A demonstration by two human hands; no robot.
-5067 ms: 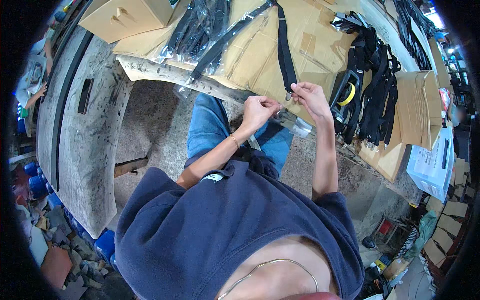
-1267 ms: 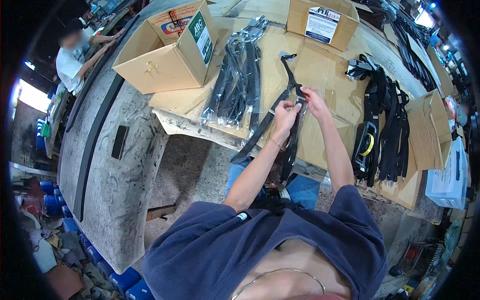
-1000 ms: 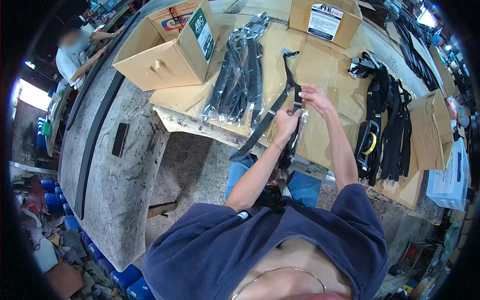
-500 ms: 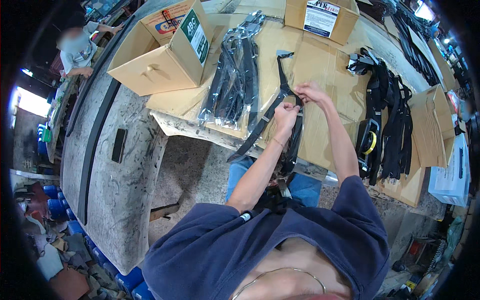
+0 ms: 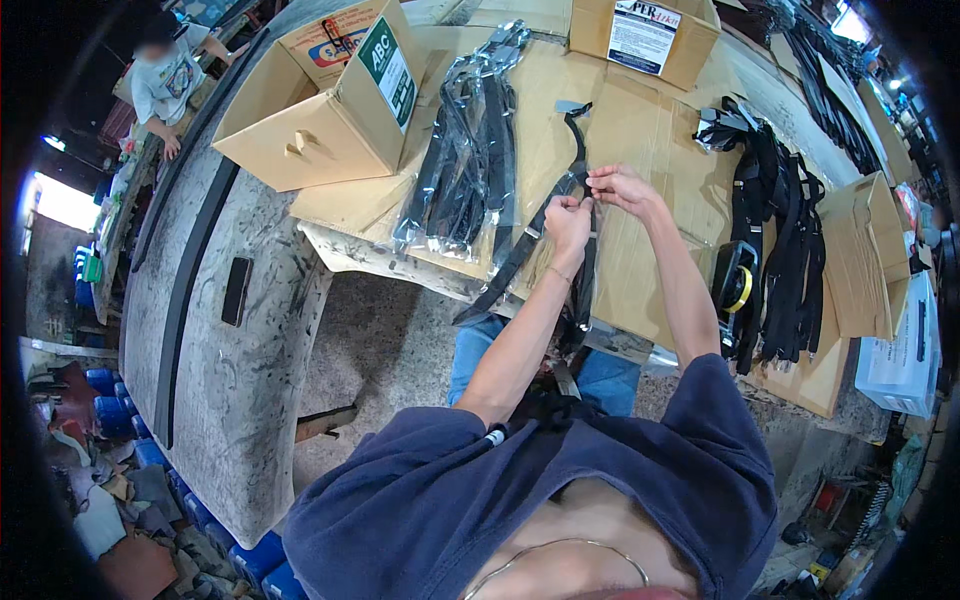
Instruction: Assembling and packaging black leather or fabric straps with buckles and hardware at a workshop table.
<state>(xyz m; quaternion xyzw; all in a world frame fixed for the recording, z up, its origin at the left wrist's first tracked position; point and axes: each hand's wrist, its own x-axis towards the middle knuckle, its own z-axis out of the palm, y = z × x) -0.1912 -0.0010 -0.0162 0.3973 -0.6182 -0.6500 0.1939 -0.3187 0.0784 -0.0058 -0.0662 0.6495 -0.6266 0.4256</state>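
Fingers moved farther over cardboard — black strap at tips, trailing below

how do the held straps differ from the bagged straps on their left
The held straps are pinched in the left hand; the bagged straps lie on the cardboard, with no hand on them.
The held straps fork into separate lengths; the bagged straps lie bunched side by side.
The held straps' left length looks bare, while the bagged straps are covered in clear plastic.
Both are black.
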